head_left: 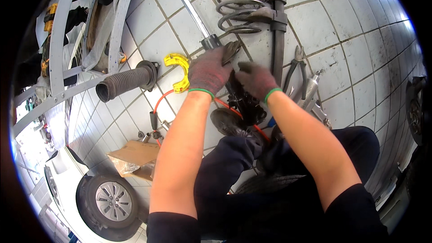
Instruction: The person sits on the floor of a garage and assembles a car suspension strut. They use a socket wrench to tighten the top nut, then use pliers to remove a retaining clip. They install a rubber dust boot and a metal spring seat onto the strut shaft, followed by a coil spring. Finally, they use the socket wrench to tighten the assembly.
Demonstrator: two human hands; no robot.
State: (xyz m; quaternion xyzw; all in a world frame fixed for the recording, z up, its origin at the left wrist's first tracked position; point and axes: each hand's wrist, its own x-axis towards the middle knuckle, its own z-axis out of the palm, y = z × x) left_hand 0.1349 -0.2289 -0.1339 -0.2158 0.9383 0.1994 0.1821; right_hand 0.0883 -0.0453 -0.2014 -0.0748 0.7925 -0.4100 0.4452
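A shock absorber strut (193,12) lies slanted across the floor between my hands, its chrome rod pointing to the far left. My left hand (209,73), in a dark red-grey glove, is wrapped round its body just below the black collar. A dark metal spring seat (231,51) sticks out beside those fingers. My right hand (258,81), gloved alike, is by the strut's right side, its fingers curled and blurred; whether it grips anything is hidden. The strut's black lower bracket (246,105) reaches toward my shoe. A yellow C-shaped clamp jaw (180,73) lies left of my left hand.
Ahead, a coil spring (240,6) sits in a spring compressor (278,27). Pliers (297,69) and a silver air tool (311,91) lie right. Left are a ribbed dust boot (126,81), a grey metal rack (58,31), a cardboard box (132,157) and an orange hose (158,103).
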